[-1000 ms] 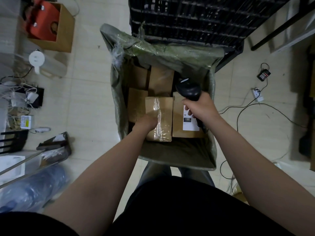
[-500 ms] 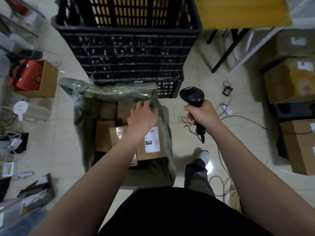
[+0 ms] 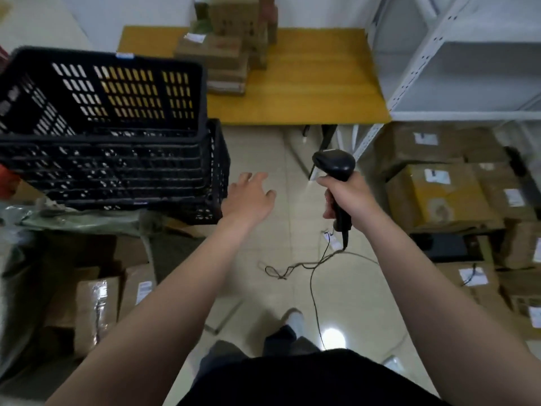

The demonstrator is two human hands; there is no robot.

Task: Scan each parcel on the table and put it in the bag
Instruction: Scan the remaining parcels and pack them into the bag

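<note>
Brown cardboard parcels [image 3: 225, 63] are stacked on the left part of the yellow desk [image 3: 307, 83], and the coming move is judged to turn on this stack. It is found ahead of the left hand [image 3: 248, 197] and slightly to its left, well apart from it, beyond the near edge of the desk. The flat parcels low in the stack seem to be laid with their long side along that near edge, though the blur makes this uncertain.

The left hand is held short of the desk, with the fingers spread and straight and nothing in it. It is therefore judged the nearer and the free one for a pick. The right hand [image 3: 344, 194] is held equally short of the desk but further right. Its fingers are wrapped round the handle of the black scanner [image 3: 333, 165], which is kept upright. The green bag [image 3: 79, 222] is seen far from the desk, on the near left, on the person's side of the black crates [image 3: 102, 127], and boxes are already lying in it.

Compared with half a second ago, the left hand is no longer over the mouth of the bag; it is now stretched toward the desk. The scanner is gripped as before. The stack on the desk, not seen then, is now in view.
</note>
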